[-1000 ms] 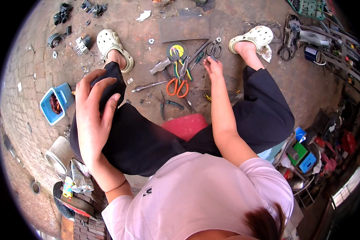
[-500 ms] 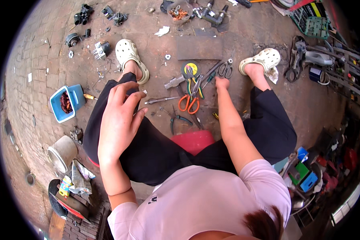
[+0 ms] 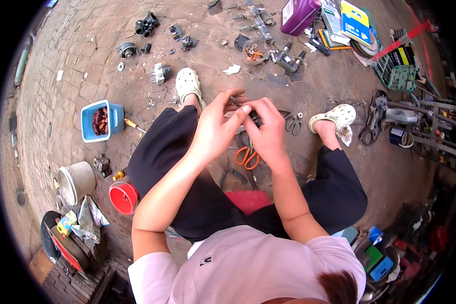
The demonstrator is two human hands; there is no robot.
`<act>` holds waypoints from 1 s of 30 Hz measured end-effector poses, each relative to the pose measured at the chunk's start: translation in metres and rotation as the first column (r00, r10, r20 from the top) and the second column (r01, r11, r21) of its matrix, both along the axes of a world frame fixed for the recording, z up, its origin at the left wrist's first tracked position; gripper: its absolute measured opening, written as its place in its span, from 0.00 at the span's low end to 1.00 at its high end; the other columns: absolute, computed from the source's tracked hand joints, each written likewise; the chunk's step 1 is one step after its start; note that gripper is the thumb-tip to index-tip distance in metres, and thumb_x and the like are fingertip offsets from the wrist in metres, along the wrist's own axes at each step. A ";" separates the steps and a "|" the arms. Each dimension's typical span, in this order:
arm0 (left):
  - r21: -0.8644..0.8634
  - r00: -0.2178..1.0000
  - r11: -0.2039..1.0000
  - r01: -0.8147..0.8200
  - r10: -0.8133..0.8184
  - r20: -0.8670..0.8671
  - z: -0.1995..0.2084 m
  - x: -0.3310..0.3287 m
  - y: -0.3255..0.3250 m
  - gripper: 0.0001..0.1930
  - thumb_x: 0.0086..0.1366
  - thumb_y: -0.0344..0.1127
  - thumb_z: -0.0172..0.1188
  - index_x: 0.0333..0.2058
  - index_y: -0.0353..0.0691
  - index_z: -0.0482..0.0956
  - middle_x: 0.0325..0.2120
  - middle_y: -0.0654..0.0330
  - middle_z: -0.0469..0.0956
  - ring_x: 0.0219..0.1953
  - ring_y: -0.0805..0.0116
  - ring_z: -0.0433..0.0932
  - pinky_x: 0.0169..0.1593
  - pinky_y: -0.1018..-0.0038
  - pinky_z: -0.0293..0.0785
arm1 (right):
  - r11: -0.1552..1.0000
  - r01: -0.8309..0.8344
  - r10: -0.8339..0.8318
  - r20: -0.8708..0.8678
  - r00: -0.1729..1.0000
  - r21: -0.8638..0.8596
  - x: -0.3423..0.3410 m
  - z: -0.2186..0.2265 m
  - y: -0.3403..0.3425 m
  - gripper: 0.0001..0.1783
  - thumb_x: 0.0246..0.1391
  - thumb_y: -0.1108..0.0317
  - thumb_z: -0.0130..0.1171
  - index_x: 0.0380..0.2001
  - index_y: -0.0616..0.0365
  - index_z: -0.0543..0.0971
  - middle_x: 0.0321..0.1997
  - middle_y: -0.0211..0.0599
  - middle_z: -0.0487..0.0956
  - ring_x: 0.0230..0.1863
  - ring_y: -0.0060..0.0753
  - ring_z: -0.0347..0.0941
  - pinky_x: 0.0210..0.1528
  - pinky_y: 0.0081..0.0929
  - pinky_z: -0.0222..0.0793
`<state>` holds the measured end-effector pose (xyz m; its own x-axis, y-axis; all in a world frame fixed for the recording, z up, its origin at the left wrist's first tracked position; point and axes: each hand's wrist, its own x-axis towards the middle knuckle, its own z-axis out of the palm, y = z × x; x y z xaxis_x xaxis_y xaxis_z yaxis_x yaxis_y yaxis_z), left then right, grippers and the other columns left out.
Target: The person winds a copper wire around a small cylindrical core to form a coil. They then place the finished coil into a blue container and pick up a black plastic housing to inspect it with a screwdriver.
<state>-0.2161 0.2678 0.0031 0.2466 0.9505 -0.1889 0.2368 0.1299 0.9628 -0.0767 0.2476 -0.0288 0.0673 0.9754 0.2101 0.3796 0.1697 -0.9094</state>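
Both of my hands meet in front of my knees, above the tools on the ground. My left hand (image 3: 219,126) has its fingers curled and its thumb bent toward the right hand. My right hand (image 3: 267,133) is closed round a small dark object (image 3: 256,119), mostly hidden by the fingers, so its kind does not show. A bit of something dark also shows at the left fingers. Below the hands lie orange-handled scissors (image 3: 247,158) and dark-handled pliers (image 3: 233,176). Dark-handled scissors (image 3: 294,124) rest to the right of my right hand.
At the left stand a blue bin (image 3: 118,117) with reddish-brown pieces inside, a red bucket (image 3: 131,196) and a whitish bucket (image 3: 86,182). A purple jug (image 3: 300,16) and a green tool case (image 3: 403,78) are at the far right. Several metal parts lie ahead.
My right hand has come up from the tools beside the dark-handled scissors. My left hand has moved right from above my left knee to meet it. The view has shifted.
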 end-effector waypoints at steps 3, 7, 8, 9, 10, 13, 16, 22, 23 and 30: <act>-0.095 0.971 0.982 -0.161 0.175 0.165 -0.001 -0.009 0.006 0.13 0.68 0.29 0.49 0.47 0.28 0.71 0.37 0.54 0.78 0.41 0.71 0.78 0.43 0.76 0.76 | 0.998 -0.067 0.067 0.003 0.998 -0.019 -0.012 0.019 0.008 0.13 0.47 0.73 0.64 0.38 0.60 0.77 0.27 0.33 0.74 0.28 0.23 0.70 0.33 0.23 0.67; -0.392 0.707 0.880 -0.268 0.456 0.541 0.006 -0.027 0.017 0.14 0.71 0.30 0.44 0.49 0.27 0.69 0.44 0.47 0.75 0.48 0.60 0.77 0.50 0.73 0.76 | 0.997 0.081 -0.082 -0.043 0.996 -0.012 -0.003 0.013 0.057 0.13 0.49 0.68 0.63 0.38 0.60 0.77 0.27 0.33 0.76 0.26 0.25 0.69 0.30 0.24 0.66; -0.396 0.689 0.887 -0.236 0.440 0.576 0.009 -0.029 0.015 0.15 0.71 0.31 0.43 0.51 0.26 0.67 0.46 0.46 0.74 0.50 0.58 0.76 0.53 0.71 0.75 | 0.993 0.117 -0.118 -0.008 0.993 -0.023 0.000 0.012 0.082 0.11 0.49 0.68 0.62 0.36 0.61 0.78 0.25 0.33 0.77 0.24 0.26 0.70 0.30 0.25 0.67; -0.398 0.678 0.895 -0.202 0.421 0.603 0.009 -0.030 0.014 0.15 0.71 0.31 0.42 0.51 0.26 0.67 0.46 0.46 0.74 0.50 0.58 0.75 0.53 0.70 0.75 | 0.983 0.140 -0.146 0.045 0.988 0.119 0.004 0.003 0.112 0.10 0.50 0.67 0.62 0.34 0.61 0.78 0.23 0.34 0.77 0.24 0.27 0.71 0.29 0.26 0.67; -0.398 0.663 0.900 -0.177 0.408 0.628 0.010 -0.032 0.012 0.16 0.71 0.31 0.42 0.51 0.26 0.66 0.46 0.46 0.74 0.51 0.58 0.75 0.54 0.70 0.74 | 0.986 0.147 -0.150 0.037 0.988 0.084 0.001 0.009 0.136 0.11 0.51 0.65 0.61 0.33 0.62 0.78 0.23 0.37 0.78 0.25 0.29 0.74 0.29 0.28 0.68; -0.411 0.654 0.894 -0.177 0.419 0.629 0.011 -0.034 0.011 0.16 0.71 0.31 0.42 0.52 0.27 0.66 0.46 0.46 0.74 0.51 0.58 0.75 0.55 0.70 0.73 | 0.960 0.158 -0.219 0.268 0.938 0.229 0.009 -0.019 0.231 0.16 0.50 0.59 0.63 0.36 0.60 0.80 0.28 0.40 0.81 0.32 0.33 0.77 0.38 0.29 0.71; -0.408 0.665 0.893 -0.190 0.423 0.616 0.005 -0.038 0.011 0.16 0.71 0.34 0.44 0.51 0.30 0.69 0.47 0.50 0.74 0.50 0.63 0.75 0.53 0.71 0.74 | 0.929 -0.147 0.174 0.051 0.983 -0.341 0.037 -0.002 0.293 0.49 0.51 0.46 0.59 0.65 0.62 0.48 0.68 0.58 0.52 0.71 0.48 0.44 0.70 0.28 0.42; -0.152 0.843 0.936 -0.317 0.351 0.408 0.012 -0.052 0.001 0.18 0.69 0.39 0.51 0.52 0.35 0.73 0.38 0.66 0.71 0.37 0.79 0.67 0.42 0.82 0.66 | 0.991 -0.123 0.101 -0.335 0.937 -0.044 -0.010 0.004 0.147 0.19 0.62 0.61 0.52 0.47 0.67 0.74 0.42 0.41 0.79 0.43 0.29 0.76 0.48 0.25 0.70; -0.116 0.859 0.948 -0.295 0.316 0.402 0.014 -0.054 -0.004 0.19 0.69 0.39 0.52 0.53 0.34 0.73 0.36 0.67 0.70 0.36 0.79 0.65 0.41 0.83 0.64 | 0.939 -0.314 0.201 -0.515 0.834 -0.142 -0.016 0.018 0.105 0.18 0.63 0.62 0.48 0.46 0.67 0.75 0.41 0.41 0.79 0.41 0.26 0.75 0.45 0.23 0.70; 0.499 0.899 0.851 -0.164 -0.080 0.431 0.033 -0.048 -0.044 0.14 0.52 0.23 0.64 0.40 0.32 0.81 0.35 0.58 0.77 0.36 0.72 0.73 0.41 0.78 0.69 | 0.912 -0.397 0.180 -0.769 0.613 -0.103 -0.015 0.082 -0.053 0.11 0.57 0.74 0.57 0.41 0.69 0.76 0.34 0.38 0.80 0.34 0.23 0.76 0.37 0.19 0.74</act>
